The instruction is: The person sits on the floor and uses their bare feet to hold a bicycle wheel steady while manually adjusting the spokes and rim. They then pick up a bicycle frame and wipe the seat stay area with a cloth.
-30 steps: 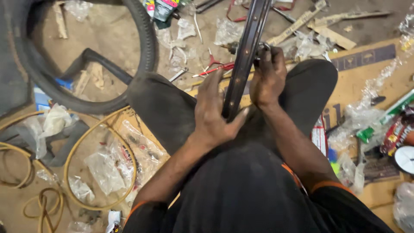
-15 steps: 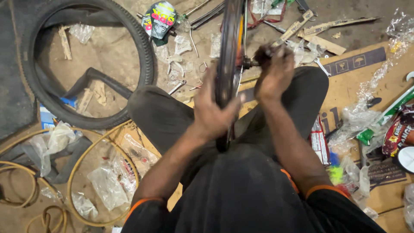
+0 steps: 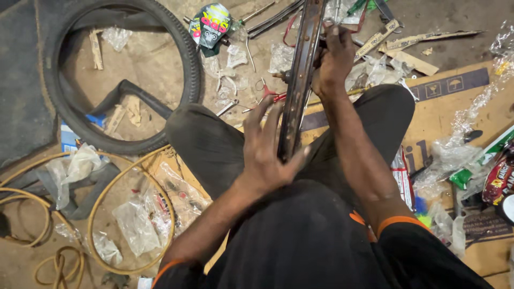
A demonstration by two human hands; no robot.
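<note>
The wheel rim [image 3: 300, 80] is running out past the top edge, so its upper part is not showing, and its lower end is disappearing behind the left hand [image 3: 267, 155]. The right hand [image 3: 334, 61] is covering the hub area, and what its fingers [image 3: 333, 33] are gripping there is too hidden to tell. The black tyre [image 3: 182, 64] is being cut off at the top edge. The tan hoops [image 3: 93, 214] are running off the left edge. The packets [image 3: 500, 176] at the right edge are only partly showing. The small tools [image 3: 267, 96] beside the rim are too small and blurred to identify.
</note>
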